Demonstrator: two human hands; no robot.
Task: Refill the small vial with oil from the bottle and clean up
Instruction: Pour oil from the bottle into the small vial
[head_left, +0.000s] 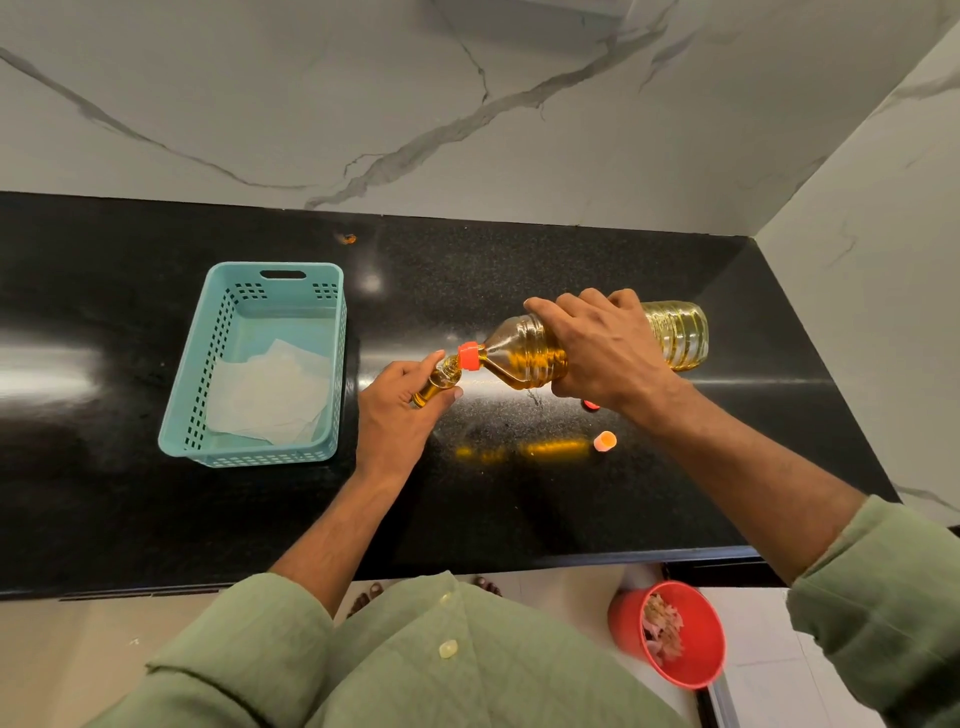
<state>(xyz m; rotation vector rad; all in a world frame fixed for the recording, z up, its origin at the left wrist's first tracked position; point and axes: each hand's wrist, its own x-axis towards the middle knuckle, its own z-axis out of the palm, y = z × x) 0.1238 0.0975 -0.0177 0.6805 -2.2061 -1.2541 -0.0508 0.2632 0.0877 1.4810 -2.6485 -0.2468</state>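
Observation:
My right hand (605, 353) grips a large clear oil bottle (524, 358) lying nearly level above the black counter, its orange neck pointing left. The neck meets the mouth of a small glass vial (441, 376), which my left hand (400, 410) holds tilted; the vial holds amber oil. An orange cap (605, 440) lies on the counter below my right wrist. A second small red cap (590, 405) peeks out under that wrist.
A teal plastic basket (187, 364) with white paper tissues (270, 389) inside stands on the counter to the left. A red bin (696, 634) with scraps sits on the floor at the lower right. Marble walls bound the counter at the back and right.

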